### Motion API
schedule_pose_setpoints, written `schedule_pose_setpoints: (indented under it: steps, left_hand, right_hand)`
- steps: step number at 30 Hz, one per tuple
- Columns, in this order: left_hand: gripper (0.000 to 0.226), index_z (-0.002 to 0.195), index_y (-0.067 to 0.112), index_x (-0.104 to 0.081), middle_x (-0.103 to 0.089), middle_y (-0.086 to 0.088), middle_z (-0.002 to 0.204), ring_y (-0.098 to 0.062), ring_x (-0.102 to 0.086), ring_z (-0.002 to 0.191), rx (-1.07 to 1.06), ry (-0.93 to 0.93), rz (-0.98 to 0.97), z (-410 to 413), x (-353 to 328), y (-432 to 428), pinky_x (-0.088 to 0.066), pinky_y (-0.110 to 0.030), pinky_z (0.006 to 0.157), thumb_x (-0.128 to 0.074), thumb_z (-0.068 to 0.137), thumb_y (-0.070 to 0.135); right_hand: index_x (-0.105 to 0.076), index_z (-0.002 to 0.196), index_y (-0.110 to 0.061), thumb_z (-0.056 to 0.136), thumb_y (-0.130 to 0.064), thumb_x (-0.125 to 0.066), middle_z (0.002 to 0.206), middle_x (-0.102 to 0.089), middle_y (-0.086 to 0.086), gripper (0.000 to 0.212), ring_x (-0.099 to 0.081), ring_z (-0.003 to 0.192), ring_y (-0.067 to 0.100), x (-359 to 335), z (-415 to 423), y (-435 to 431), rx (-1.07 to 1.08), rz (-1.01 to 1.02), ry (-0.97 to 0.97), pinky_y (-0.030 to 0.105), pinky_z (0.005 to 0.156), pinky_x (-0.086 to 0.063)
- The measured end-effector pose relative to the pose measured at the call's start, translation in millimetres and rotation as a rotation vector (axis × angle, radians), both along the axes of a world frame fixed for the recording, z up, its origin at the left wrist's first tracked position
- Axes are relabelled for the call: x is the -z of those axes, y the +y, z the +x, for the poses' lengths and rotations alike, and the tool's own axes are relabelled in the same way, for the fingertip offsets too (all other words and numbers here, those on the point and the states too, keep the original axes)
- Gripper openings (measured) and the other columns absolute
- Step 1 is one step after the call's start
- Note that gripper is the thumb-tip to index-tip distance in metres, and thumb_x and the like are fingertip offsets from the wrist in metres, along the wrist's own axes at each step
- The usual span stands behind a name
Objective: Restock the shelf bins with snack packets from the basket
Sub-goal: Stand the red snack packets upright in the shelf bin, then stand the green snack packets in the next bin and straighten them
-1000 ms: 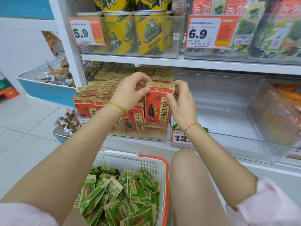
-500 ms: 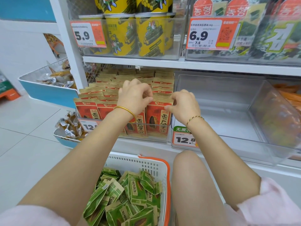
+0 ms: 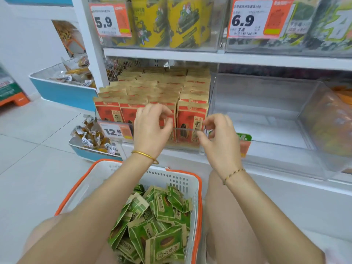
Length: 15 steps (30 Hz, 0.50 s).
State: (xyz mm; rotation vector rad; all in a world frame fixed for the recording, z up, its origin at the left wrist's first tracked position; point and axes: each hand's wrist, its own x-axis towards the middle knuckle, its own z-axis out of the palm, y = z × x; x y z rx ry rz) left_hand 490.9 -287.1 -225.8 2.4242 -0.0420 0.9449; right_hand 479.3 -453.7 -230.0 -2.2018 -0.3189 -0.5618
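Red paper packets (image 3: pixel 191 119) stand in tight rows in the shelf bin (image 3: pixel 187 147) just behind my fingers, and this bin looks full up to its front wall. My left hand (image 3: pixel 152 132) hangs before the front row with its fingers (image 3: pixel 165 113) loosely curled, and I see no packet held in them. My right hand (image 3: pixel 221 140) is just beside it. Its fingers (image 3: pixel 209 121) are also softly bent, with the tips near the right edge of the front packet. Whether they touch it I cannot tell, because the picture is a little blurred there, but nothing is gripped.

I judge that the step with the red packets is at its end, a last straightening of the front row. The green packets (image 3: pixel 163 208) lie in the white basket (image 3: pixel 190 180), below my wrists. To the right of my right fingers is the transparent bin (image 3: pixel 266 103), which shows only its bare floor, so I think the green ones belong there.

The next move calls for my hands to go down to the basket, take a few green packets by their upper edges, and set them upright in that bin, faces forward. They lie mixed, so they need sorting in the hand first.
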Motion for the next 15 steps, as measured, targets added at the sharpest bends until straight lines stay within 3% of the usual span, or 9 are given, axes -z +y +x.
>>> schedule_pose_setpoints:
  steps: [2, 5, 9, 12, 15]
  left_hand:
    - [0.015, 0.084, 0.021, -0.06, -0.057, 0.01, 0.078, -0.017, -0.054, 0.082, 0.036, 0.019, -0.091, -15.0, 22.6, 4.4, -0.033, -0.023, 0.078, -0.061, 0.078, 0.007]
    - [0.016, 0.087, 0.017, -0.062, -0.057, 0.01, 0.077, -0.017, -0.055, 0.08, 0.061, 0.218, -0.179, -32.6, 69.6, 15.5, -0.046, -0.033, 0.077, -0.056, 0.081, 0.003]
    - [0.02, 0.096, 0.012, -0.065, -0.056, 0.007, 0.074, -0.014, -0.055, 0.07, 0.097, 0.685, -0.223, -34.5, 118.4, 27.3, -0.046, -0.025, 0.067, -0.053, 0.084, 0.0]
    - [0.019, 0.1, 0.017, -0.064, -0.064, -0.004, 0.104, -0.025, -0.06, 0.098, 0.125, 0.95, 0.016, -34.8, 137.5, 25.9, -0.045, -0.026, 0.082, -0.055, 0.086, 0.007]
    - [0.025, 0.112, 0.015, -0.063, -0.057, -0.005, 0.128, -0.026, -0.055, 0.113, 0.157, 1.042, 0.241, -32.1, 148.5, 14.3, -0.04, -0.027, 0.095, -0.053, 0.089, 0.013]
  right_hand:
    - [-0.053, 0.098, -0.018, 0.084, -0.013, -0.064, 0.093, -0.047, -0.007, 0.018, -0.051, 0.079, 0.013, 20.6, -8.3, 5.8, -0.095, -0.034, 0.097, 0.029, 0.074, -0.043]
    - [-0.054, 0.101, -0.016, 0.089, -0.017, -0.06, 0.086, -0.053, -0.003, 0.014, -0.052, 0.078, 0.015, 64.3, -17.6, 22.1, -0.191, -0.112, 0.352, 0.03, 0.073, -0.043]
    - [-0.053, 0.108, -0.007, 0.09, -0.015, -0.056, 0.102, -0.063, 0.013, 0.02, -0.059, 0.094, 0.029, 135.1, -19.2, 48.1, -0.222, -0.259, 0.619, 0.029, 0.075, -0.04]
    - [-0.044, 0.118, -0.003, 0.091, -0.008, -0.051, 0.116, -0.056, 0.018, 0.028, -0.055, 0.095, 0.028, 188.3, -29.8, 50.1, -0.29, -0.451, 0.761, 0.029, 0.075, -0.039]
    - [-0.031, 0.132, -0.001, 0.091, 0.002, -0.043, 0.131, -0.044, 0.021, 0.042, -0.056, 0.106, 0.035, 220.7, -42.2, 35.7, -0.353, -0.742, 0.798, 0.038, 0.083, -0.046]
